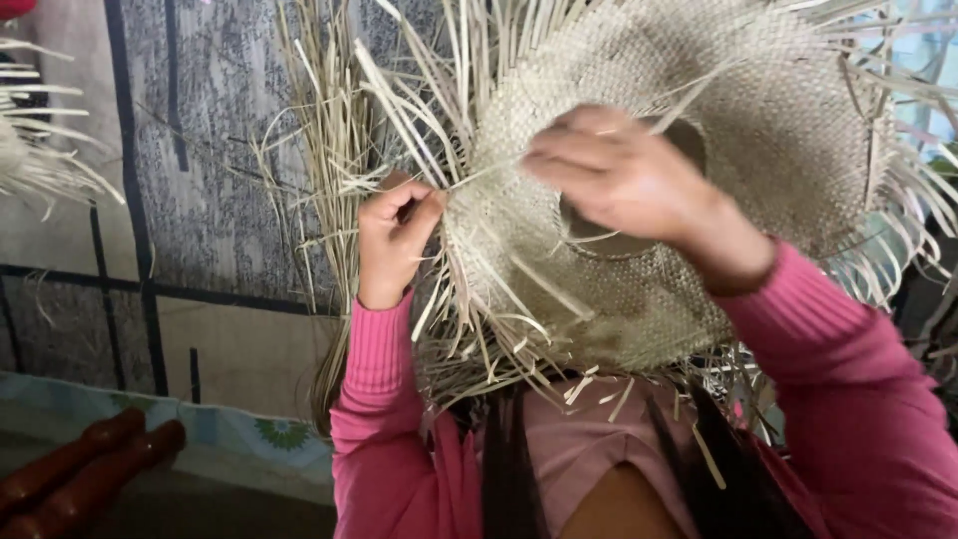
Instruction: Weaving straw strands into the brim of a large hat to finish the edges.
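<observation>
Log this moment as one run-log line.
left hand: pinching straw strand at hat brim edge | right hand: on woven straw hat, blurred, grip unclear | loose straw ends: fanning off brim | wooden pieces: lower left

There is just one view. The camera sits on the person's head and looks down past the chest at the two hands. It is very close, so the woven straw hat (699, 150) fills the upper right of the frame and runs off the top edge. The left hand (394, 240) is near the middle and the right hand (624, 180) is right of the middle. The pink sleeves (858, 399) come in from the bottom edge. The patterned mat (200, 150) lies far below, on the left side.
</observation>
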